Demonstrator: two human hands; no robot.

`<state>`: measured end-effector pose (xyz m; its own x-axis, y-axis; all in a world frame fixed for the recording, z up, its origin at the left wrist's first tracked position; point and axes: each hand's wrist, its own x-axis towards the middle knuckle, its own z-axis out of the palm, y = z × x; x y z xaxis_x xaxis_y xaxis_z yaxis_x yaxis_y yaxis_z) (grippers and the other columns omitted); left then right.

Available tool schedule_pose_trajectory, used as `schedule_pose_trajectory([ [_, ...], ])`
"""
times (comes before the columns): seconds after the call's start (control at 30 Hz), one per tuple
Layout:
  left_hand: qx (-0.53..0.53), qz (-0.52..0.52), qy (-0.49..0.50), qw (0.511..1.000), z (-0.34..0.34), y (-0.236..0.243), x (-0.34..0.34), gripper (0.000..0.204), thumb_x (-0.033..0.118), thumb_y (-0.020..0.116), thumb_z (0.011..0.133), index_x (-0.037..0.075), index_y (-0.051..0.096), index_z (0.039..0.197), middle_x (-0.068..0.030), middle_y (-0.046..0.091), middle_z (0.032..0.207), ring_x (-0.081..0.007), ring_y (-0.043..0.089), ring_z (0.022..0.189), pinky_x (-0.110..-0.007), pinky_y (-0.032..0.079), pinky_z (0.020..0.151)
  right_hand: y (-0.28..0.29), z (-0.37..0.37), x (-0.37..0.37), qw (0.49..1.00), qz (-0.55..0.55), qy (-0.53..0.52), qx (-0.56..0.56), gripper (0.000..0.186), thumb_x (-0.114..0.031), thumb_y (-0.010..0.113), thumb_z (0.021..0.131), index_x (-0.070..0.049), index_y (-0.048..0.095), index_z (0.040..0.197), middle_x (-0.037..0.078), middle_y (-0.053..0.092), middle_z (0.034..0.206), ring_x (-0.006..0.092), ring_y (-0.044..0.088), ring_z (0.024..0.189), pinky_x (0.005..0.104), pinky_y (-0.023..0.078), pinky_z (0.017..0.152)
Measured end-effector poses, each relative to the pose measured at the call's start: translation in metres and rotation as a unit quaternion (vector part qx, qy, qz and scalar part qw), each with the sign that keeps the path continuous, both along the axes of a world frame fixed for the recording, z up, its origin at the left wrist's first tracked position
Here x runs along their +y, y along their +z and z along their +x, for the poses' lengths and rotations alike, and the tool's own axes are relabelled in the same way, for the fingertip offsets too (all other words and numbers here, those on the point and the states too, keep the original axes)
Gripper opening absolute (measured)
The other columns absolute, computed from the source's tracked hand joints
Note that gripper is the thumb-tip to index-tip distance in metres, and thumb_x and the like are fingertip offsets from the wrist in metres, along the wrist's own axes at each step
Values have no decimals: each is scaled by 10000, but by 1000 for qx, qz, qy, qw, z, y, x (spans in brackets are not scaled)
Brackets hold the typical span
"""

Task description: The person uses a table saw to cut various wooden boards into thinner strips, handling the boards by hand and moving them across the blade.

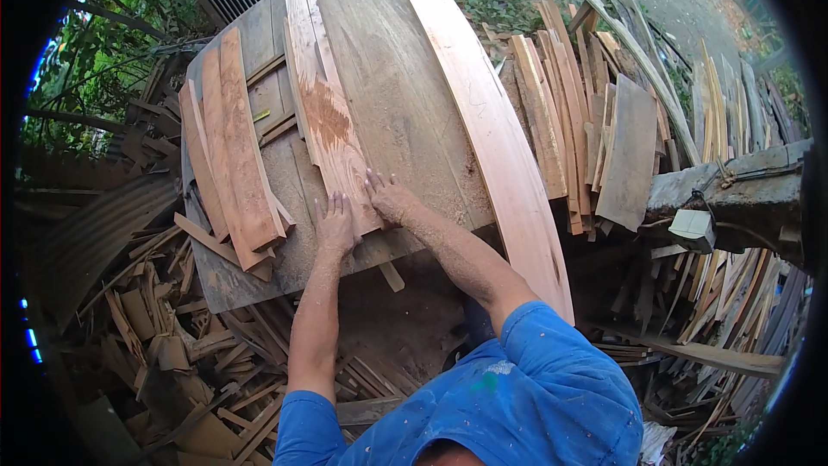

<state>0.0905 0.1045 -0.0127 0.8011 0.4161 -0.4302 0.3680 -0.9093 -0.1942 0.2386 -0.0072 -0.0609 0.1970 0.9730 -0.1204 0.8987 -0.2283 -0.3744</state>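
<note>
A rough wooden board (pixel 315 78) lies lengthwise on the worn wooden table (pixel 392 86), with a darker reddish patch across its middle. On its near end, my left hand (pixel 335 224) lies with fingers stretched forward along the left edge. My right hand (pixel 392 200) rests at the right edge of the same end, fingers spread and pointing left over the wood. Neither hand is wrapped round the board. Sawdust clings to both forearms.
Several reddish boards (pixel 237 138) lie at the table's left side. A long pale plank (pixel 496 121) runs along its right edge and sticks out toward me. Scrap wood (pixel 190 380) is heaped at lower left. Right of the table are stacked offcuts (pixel 552 103) and a thick beam (pixel 733 185).
</note>
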Motion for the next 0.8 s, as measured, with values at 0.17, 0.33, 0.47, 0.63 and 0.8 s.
schedule_pose_trajectory([
  [0.17, 39, 3, 10, 999, 13, 0, 21, 1190, 456, 867, 630, -5, 261, 1545, -173, 272, 1631, -246, 217, 1534, -637, 51, 1217, 4, 14, 16, 1000, -11, 9, -10, 691, -275, 584, 920, 87, 377, 1471, 292, 319, 1567, 372, 465, 1379, 545, 402, 1100],
  [0.33, 51, 12, 14, 999, 28, 3, 36, 1163, 441, 860, 644, 5, 269, 1546, -160, 272, 1633, -241, 220, 1533, -652, 39, 1211, 12, 28, 34, 1000, -16, 12, -8, 684, -239, 587, 908, 89, 378, 1471, 292, 316, 1569, 381, 470, 1373, 546, 396, 1107],
  [0.47, 75, 21, 13, 997, 45, 3, 51, 1196, 480, 852, 649, 13, 234, 1561, -142, 238, 1650, -230, 188, 1542, -654, 25, 1210, 1, 40, 49, 1000, 10, -11, 1, 694, -246, 602, 893, 81, 391, 1467, 279, 334, 1565, 376, 472, 1369, 545, 393, 1108],
  [0.63, 77, 18, 5, 997, 69, 5, 62, 1171, 480, 839, 668, 11, 239, 1558, -146, 230, 1652, -233, 173, 1546, -670, 23, 1202, -14, 59, 64, 999, 30, -21, -14, 720, -256, 650, 861, 60, 410, 1462, 250, 351, 1563, 342, 465, 1378, 524, 380, 1121],
  [0.8, 115, 31, 23, 993, 78, 12, 77, 1147, 467, 830, 683, 7, 243, 1555, -152, 236, 1649, -242, 178, 1545, -680, 21, 1197, -4, 74, 69, 999, 19, 19, 25, 622, -301, 539, 962, 16, 405, 1480, 219, 313, 1592, 335, 413, 1421, 505, 322, 1180],
])
